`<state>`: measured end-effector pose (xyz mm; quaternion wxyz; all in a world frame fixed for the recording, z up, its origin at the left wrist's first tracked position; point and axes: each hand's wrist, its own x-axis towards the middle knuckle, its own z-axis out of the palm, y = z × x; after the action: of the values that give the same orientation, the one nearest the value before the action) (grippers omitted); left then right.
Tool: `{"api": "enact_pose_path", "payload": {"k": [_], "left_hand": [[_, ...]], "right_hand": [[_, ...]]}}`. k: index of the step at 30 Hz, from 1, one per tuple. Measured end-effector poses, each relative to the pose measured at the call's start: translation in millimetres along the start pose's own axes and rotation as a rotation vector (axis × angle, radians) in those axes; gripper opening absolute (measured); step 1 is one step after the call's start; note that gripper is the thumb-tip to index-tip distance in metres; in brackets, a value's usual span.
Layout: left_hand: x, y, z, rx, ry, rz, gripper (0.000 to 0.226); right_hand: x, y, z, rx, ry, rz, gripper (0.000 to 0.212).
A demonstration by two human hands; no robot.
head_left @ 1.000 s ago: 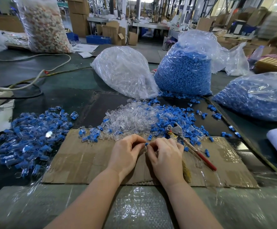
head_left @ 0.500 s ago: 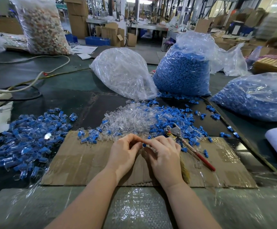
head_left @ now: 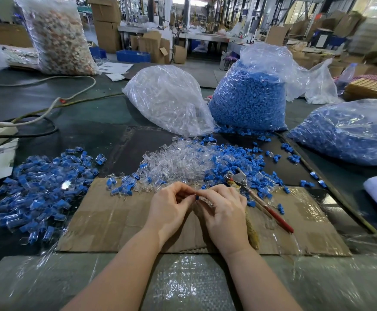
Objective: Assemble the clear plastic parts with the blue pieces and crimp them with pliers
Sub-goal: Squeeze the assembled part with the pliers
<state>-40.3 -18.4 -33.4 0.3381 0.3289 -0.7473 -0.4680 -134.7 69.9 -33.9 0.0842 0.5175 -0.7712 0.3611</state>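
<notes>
We see the left hand and right hand meeting over the cardboard sheet on the table, fingertips curled and pinching one small blue piece between them. The loose clear plastic parts and blue pieces lie heaped just beyond, the pliers rest beside the right hand, and assembled pieces lie piled to the left.

Bright even daylight, glare on plastic bags, wide-angle edge distortion, soft background
</notes>
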Motion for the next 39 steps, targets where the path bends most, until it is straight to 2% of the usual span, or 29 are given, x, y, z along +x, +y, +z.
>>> {"api": "enact_pose_path", "payload": {"k": [4,7,11,13,16,20,22,25,30,33,37,39], "left_hand": [[0.7,0.2,0.3,-0.02,0.016,-0.017,0.018],[0.7,-0.4,0.7,-0.022,0.025,-0.033,0.018],[-0.1,-1.3,-0.9,0.004,0.024,-0.036,0.016],[0.3,-0.8,-1.3,0.018,0.023,-0.031,0.015],[0.8,0.1,-1.9,0.025,0.023,-0.029,0.013],[1.7,0.1,-2.8,-0.005,0.037,-0.046,0.009],[3.1,0.3,-3.5,-0.028,0.041,-0.065,0.007],[8.8,0.5,-5.4,-0.118,0.056,-0.135,0.008],[18.7,5.1,-8.6,-0.468,0.089,-0.35,0.011],[20.5,6.0,-11.4,-0.481,0.09,-0.372,0.01],[21.7,8.5,-14.0,-0.502,0.083,-0.433,0.009],[22.0,10.5,-15.1,-0.51,0.081,-0.45,0.009]], "right_hand": [[0.3,-2.1,-4.9,-0.07,0.108,0.034,0.022],[3.6,0.3,-15.7,-0.229,0.12,0.214,0.032],[10.2,12.7,-33.8,-0.507,-0.159,0.546,0.055],[11.0,18.2,-40.6,-0.558,-0.295,0.633,0.059],[11.6,19.8,-45.6,-0.57,-0.372,0.658,0.052],[13.0,13.1,-49.9,-0.563,-0.333,0.59,0.034],[13.1,10.0,-53.3,-0.556,-0.322,0.54,0.032],[15.4,3.6,-58.7,-0.377,-0.365,0.44,0.031],[22.9,-11.3,-60.8,0.021,-0.546,0.372,0.027],[22.4,-16.3,-60.6,0.215,-0.607,0.42,0.026],[22.0,-18.5,-62.6,0.281,-0.661,0.435,0.029],[23.1,-17.8,-64.7,0.364,-0.71,0.463,0.023]]}}
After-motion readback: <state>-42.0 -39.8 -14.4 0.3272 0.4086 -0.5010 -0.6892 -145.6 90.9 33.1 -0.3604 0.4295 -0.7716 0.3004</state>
